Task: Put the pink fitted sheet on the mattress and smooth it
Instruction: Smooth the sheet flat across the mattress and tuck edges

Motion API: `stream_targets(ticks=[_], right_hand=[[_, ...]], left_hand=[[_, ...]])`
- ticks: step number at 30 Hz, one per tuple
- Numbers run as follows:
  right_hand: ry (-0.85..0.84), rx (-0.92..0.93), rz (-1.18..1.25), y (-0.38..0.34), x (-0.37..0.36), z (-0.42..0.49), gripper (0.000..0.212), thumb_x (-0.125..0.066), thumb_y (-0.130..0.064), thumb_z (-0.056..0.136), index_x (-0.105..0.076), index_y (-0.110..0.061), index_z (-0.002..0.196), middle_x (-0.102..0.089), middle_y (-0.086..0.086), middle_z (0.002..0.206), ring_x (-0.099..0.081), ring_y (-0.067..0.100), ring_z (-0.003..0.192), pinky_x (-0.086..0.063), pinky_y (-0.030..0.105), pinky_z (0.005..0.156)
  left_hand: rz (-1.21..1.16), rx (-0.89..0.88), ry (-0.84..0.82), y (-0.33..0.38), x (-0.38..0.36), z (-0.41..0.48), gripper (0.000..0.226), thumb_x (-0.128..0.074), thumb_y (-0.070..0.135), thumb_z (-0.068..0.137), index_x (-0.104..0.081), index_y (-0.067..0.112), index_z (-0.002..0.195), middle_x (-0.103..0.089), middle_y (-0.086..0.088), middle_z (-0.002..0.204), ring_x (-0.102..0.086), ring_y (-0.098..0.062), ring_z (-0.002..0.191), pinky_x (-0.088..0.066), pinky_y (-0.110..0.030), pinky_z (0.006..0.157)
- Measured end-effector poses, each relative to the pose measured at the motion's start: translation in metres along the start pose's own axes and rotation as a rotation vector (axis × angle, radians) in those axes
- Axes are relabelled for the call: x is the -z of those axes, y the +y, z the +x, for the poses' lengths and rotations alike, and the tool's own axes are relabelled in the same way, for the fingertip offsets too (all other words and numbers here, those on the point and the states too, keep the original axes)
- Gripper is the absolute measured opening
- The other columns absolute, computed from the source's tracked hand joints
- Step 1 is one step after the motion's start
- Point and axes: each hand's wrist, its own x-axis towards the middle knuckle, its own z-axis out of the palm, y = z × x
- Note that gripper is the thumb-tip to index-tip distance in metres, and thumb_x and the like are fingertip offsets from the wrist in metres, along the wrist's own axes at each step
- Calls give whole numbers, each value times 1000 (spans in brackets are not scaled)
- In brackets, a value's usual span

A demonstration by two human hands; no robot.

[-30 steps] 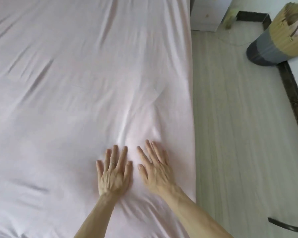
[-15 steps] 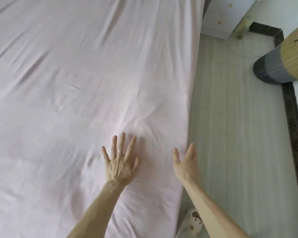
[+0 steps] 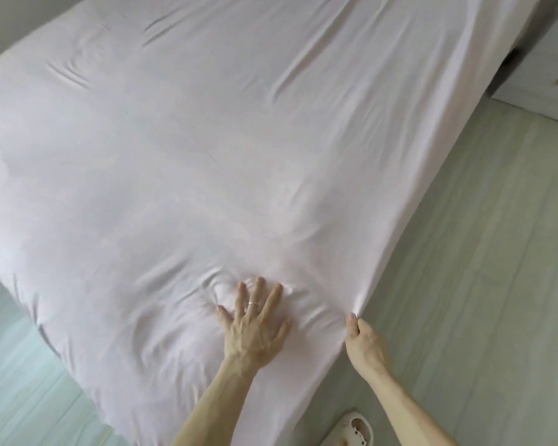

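Smoothing is judged to be the step in hand: the sheet (image 3: 207, 140) is spread over the whole mattress, which is hidden beneath it, and its side hangs down at the near edge. The left hand (image 3: 255, 329) is laid flat on top, fingers straight and spread, beside a knot of wrinkles (image 3: 211, 284). The right hand (image 3: 363, 342) is curled round a pinch of cloth at the edge, above the floor (image 3: 464, 284). Next, an outward and downward pull on that pinch is probably called for, with the top held flat, so the wrinkles are drawn out
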Motion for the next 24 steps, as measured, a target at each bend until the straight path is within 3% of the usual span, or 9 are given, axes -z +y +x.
stream_targets(ticks=[2, 4, 8, 10, 12, 15, 17, 20, 24], right_hand=[[87, 66, -19, -7, 11, -3, 27, -46, -37, 101, -51, -18, 82, -53, -1, 77, -61, 38, 93, -43, 38, 71], [291, 201, -63, -17, 21, -3, 21, -66, -26, 90, -49, -14, 90, -51, 2, 88, -58, 39, 93, -40, 36, 67], [434, 586, -244, -63, 23, 21, 59, -64, -39, 85, -49, -5, 131, -46, 21, 141, -46, 40, 127, -43, 47, 98], [336, 731, -306, -101, 23, 27, 71, -53, -50, 92, -34, -11, 149, -24, 17, 160, -23, 34, 148, -27, 47, 116], [199, 823, -415, -116, 19, 37, 83, -40, -64, 93, -12, -21, 158, 4, 10, 167, 5, 28, 153, -5, 49, 121], [-81, 693, -749, -68, 6, 43, 104, -17, -91, 79, 25, -31, 153, 38, 6, 157, 37, 30, 143, 13, 63, 116], [-172, 534, -923, -27, 5, 39, 113, -10, -97, 72, 37, -25, 146, 48, 10, 150, 45, 35, 137, 14, 71, 111], [-262, 404, -1001, -34, 14, 27, 120, -24, -95, 73, 36, -21, 146, 47, 15, 149, 44, 43, 136, 19, 72, 108], [-251, 346, -1076, -82, 18, -1, 116, -44, -76, 83, 17, -8, 155, 29, 26, 157, 30, 51, 141, 11, 73, 110]], left_hand=[[-27, 27, 103, 6, 18, 6, 54, -30, 67, 88, -35, 48, 139, -30, 8, 155, -27, -30, 143, -30, -53, 105], [-92, 74, 213, 9, 31, 17, 52, -33, 61, 88, -48, 37, 132, -46, 3, 144, -44, -31, 132, -36, -50, 102], [-175, 227, 324, 4, 34, 31, 62, -34, 59, 96, -12, 47, 152, -1, 11, 164, 3, -23, 151, -2, -58, 116], [-226, 312, 332, -6, 22, 27, 64, -27, 63, 96, 5, 52, 150, 15, 15, 162, 17, -19, 149, 6, -62, 115], [-246, 371, 261, -13, -3, 13, 65, -17, 70, 93, 16, 54, 147, 22, 16, 160, 25, -17, 147, 9, -65, 114], [-207, 402, 173, -5, -56, -24, 74, -12, 75, 89, 21, 44, 148, 29, 15, 158, 33, -19, 144, 15, -64, 112], [-160, 363, 150, 12, -80, -52, 79, -15, 76, 89, 9, 36, 153, 21, 11, 161, 25, -25, 147, 14, -64, 111], [-103, 301, 104, 25, -88, -83, 80, -26, 74, 90, -17, 30, 156, -3, 4, 165, 1, -29, 151, 1, -66, 111], [-127, 300, 216, 0, -54, -99, 68, -35, 68, 88, -24, 44, 151, -10, 9, 164, -10, -21, 151, -8, -63, 113]])
